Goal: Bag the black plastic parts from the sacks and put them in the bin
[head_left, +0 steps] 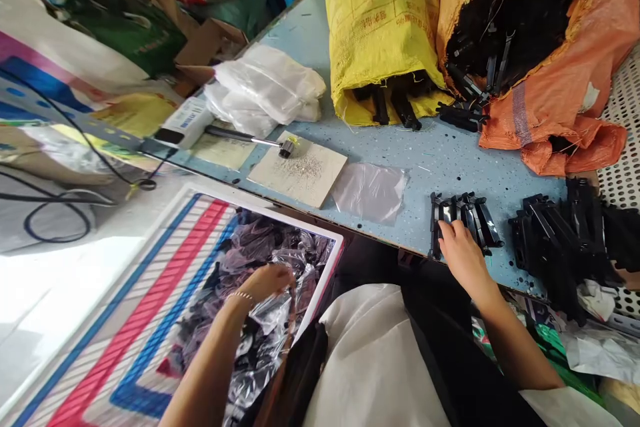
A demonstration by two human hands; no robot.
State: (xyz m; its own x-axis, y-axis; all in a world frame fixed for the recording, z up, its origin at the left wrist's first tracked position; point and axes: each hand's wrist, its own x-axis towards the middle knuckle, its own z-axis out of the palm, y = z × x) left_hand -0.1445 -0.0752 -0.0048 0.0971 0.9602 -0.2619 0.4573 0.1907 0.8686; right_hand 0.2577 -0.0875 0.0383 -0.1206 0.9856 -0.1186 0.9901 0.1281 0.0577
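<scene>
Though blurry: hands (463,250), glossy black clips (463,217), approx.

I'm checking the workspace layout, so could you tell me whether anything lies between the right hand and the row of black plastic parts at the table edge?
Nothing visible: the right hand already rests on the row of black parts.

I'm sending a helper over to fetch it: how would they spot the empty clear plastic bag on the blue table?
Start at the yellow woven sack at the far side of the blue table. Straight in front of it, toward the near edge, a beige card lies flat. The clear plastic bag lies just right of the card: single, flat and see-through, unlike the heaped white bags farther back.
</scene>
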